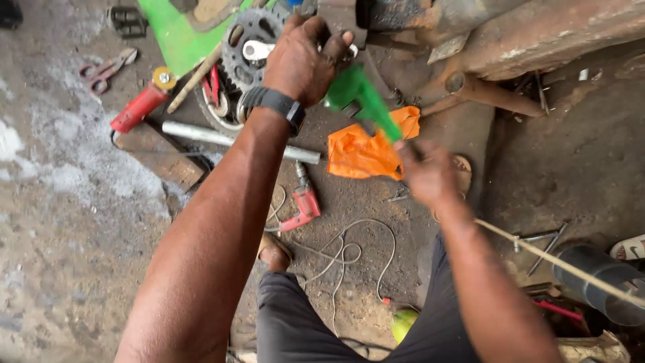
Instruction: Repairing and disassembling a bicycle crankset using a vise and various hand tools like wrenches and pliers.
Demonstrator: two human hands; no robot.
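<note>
One green tool (363, 101), angled down to the right and blurred, held above the workshop floor (60, 202) between two hands. Left hand (302, 57) clamped over its upper end, fingers curled, with one black wristband (275, 104) just below on the wrist. Right hand (426, 175) closed around the lower end, though too blurred to make out the exact grip. Directly beneath, one crumpled orange plastic bag (366, 154) on the floor. Behind the left hand, one toothed chainring (245, 47) against one small wheel (218, 111), partly hidden by the forearm. Beside these, one silver metal tube (201, 134) lying flat, one red angle grinder (141, 106) with a yellow disc, and one wooden handle (195, 79) leaning across. Farther left, one pair of red-handled snips (104, 70). Nearer the knees, one red electric drill (304, 205) with a pale cable (349, 252) looping over the dirt. At the right edge, one dark pipe (601, 282) crossed by one thin stick (537, 252).
</note>
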